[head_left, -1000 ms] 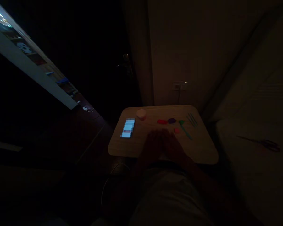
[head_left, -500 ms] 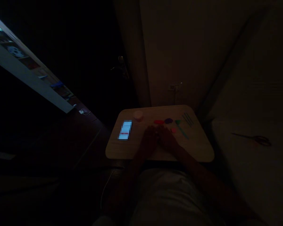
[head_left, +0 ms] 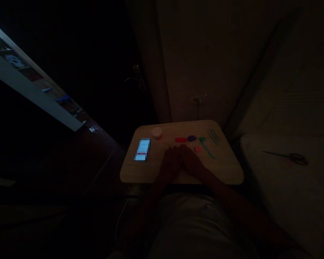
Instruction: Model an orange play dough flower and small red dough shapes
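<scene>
Dim light covers a small wooden table (head_left: 132,171). My left hand (head_left: 171,162) and my right hand (head_left: 190,160) lie side by side near its middle, palms down and touching. Whether anything is under them or between their fingers is too dark to see. Just beyond the fingertips are a red oval piece (head_left: 180,140) and a purple piece (head_left: 191,138). A small pink piece (head_left: 197,149) sits right of my right hand, beside a green tool (head_left: 208,151) with a wide head.
A lit phone (head_left: 142,149) lies at the table's left, with a round lidded tub (head_left: 157,133) behind it. Several thin sticks (head_left: 214,136) are at the back right. Scissors (head_left: 297,158) rest on a pale surface (head_left: 270,180) to the right.
The whole view has shifted slightly. My hands stay together at nearly the same spot, with their fingers a little lower in the picture.
</scene>
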The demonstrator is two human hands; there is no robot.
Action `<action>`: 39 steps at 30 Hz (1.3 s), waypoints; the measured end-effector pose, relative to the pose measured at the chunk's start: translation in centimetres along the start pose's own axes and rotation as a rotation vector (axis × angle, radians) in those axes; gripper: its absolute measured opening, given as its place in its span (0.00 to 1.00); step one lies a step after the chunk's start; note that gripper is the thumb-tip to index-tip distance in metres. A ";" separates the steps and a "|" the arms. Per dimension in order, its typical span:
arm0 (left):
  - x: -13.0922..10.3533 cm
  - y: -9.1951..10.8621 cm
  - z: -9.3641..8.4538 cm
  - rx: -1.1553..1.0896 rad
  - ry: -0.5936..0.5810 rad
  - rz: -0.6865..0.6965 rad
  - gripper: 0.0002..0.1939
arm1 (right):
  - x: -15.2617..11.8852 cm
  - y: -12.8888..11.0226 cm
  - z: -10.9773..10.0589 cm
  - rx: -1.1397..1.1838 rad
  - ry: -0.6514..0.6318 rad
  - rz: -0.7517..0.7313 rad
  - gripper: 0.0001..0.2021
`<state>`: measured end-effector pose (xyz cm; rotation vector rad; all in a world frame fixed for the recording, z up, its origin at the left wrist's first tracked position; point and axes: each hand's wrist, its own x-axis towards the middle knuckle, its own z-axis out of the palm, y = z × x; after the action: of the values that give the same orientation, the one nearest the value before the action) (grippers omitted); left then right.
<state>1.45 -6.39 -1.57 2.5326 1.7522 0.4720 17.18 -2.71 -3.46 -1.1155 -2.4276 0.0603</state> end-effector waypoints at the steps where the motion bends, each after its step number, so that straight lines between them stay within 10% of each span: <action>1: 0.4 -0.2 0.0 0.006 0.003 0.003 0.29 | 0.5 0.2 0.1 0.002 -0.001 0.002 0.28; 12: -4.9 2.7 -0.4 -0.015 0.014 0.056 0.35 | -5.6 -2.3 -1.4 0.011 0.002 -0.050 0.32; 21: 0.1 -0.4 -0.6 -0.007 -0.018 0.060 0.30 | -0.3 -0.1 -0.7 0.011 -0.052 -0.002 0.28; 31: -4.2 2.0 -0.8 -0.061 -0.006 0.094 0.36 | -4.9 -2.2 -2.2 0.015 -0.040 -0.070 0.31; 39: 0.7 -0.9 -0.7 -0.031 -0.039 0.068 0.30 | 0.4 0.3 -1.2 0.012 -0.100 -0.010 0.30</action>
<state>0.72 -5.50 -0.93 2.5692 1.6370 0.4455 17.65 -2.42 -2.32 -1.1194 -2.5174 0.1298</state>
